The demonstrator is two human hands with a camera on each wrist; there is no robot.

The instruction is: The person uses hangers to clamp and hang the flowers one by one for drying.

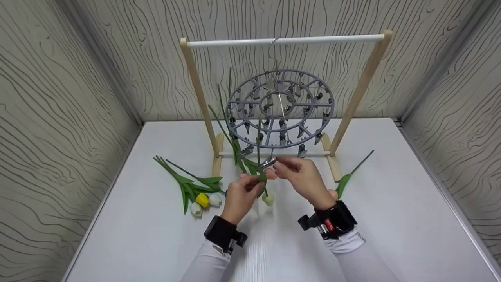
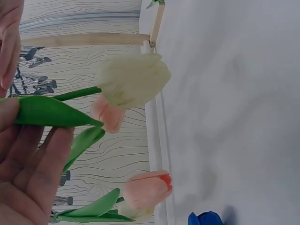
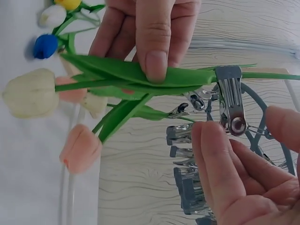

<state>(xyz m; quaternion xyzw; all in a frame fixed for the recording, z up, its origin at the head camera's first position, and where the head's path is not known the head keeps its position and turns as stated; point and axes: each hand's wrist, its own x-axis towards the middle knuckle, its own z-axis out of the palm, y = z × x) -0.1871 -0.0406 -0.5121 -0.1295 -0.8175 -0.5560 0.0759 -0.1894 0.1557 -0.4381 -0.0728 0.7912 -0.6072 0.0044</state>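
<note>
My left hand [image 1: 242,197] pinches the green leaf and stem of a white tulip [image 2: 136,79], thumb on top and fingers beneath, its bloom pointing down. A metal clip [image 3: 229,98] with grey tips sits across the tulip's stem just above the leaf. Around the clip's lower end, my right hand [image 1: 305,180] has its thumb and fingers spread apart, fingertips close to the metal. The clip belongs to a round grey hanger [image 1: 274,146] with several other clips. Behind the white tulip, peach tulips [image 3: 80,149] hang bloom-down from the hanger's clips.
The hanger hooks over the white bar [image 1: 285,40] of a wooden stand. On the white table at left lie several tulips, including a yellow one [image 1: 202,200] and a blue one [image 2: 205,219]. Another tulip, its leaf [image 1: 343,184] showing, lies at right beside my wrist.
</note>
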